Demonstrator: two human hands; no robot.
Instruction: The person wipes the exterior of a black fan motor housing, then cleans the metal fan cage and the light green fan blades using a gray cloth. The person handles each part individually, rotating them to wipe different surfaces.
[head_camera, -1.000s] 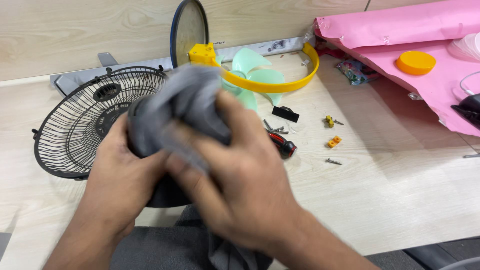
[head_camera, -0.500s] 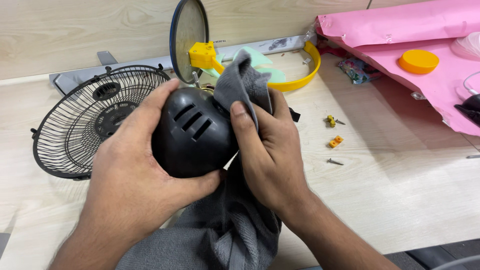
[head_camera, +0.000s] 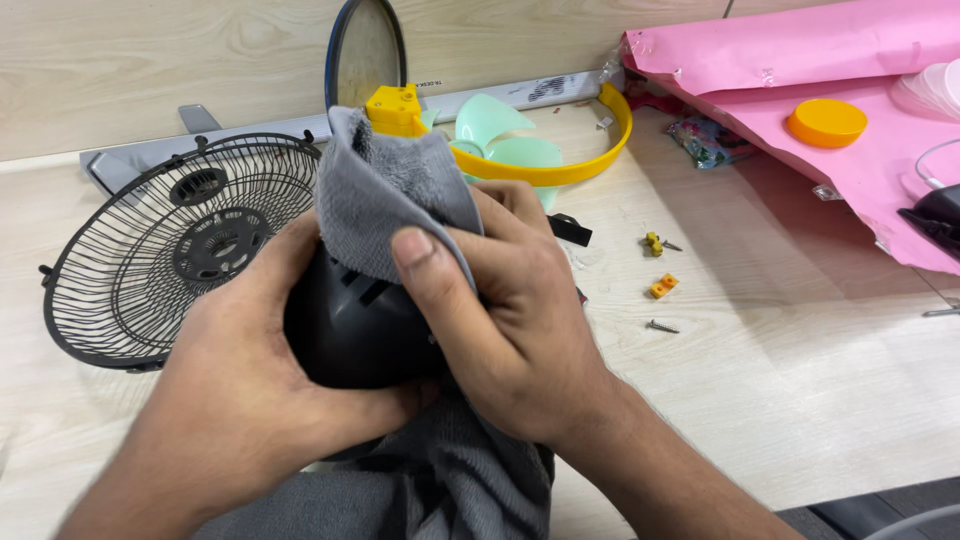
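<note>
Grey terry cloth (head_camera: 395, 195), smooth black domed housing (head_camera: 345, 330), wire fan guard (head_camera: 170, 250)

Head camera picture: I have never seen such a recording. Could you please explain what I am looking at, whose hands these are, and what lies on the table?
The picture comes from a camera worn on a person's head, looking down, so both hands belong to that person. There is no machine here, only bare hands.

The left hand grips a rounded black housing with slots in it. The right hand presses a grey cloth against the top of the housing; the cloth also hangs down under the hands.

On the light wooden table lie the parts of a fan: a black wire grille on the left, pale green blades inside a yellow ring, and some small yellow clips and a screw on the right. In the right corner lies a pink sheet with an orange lid on it.
</note>
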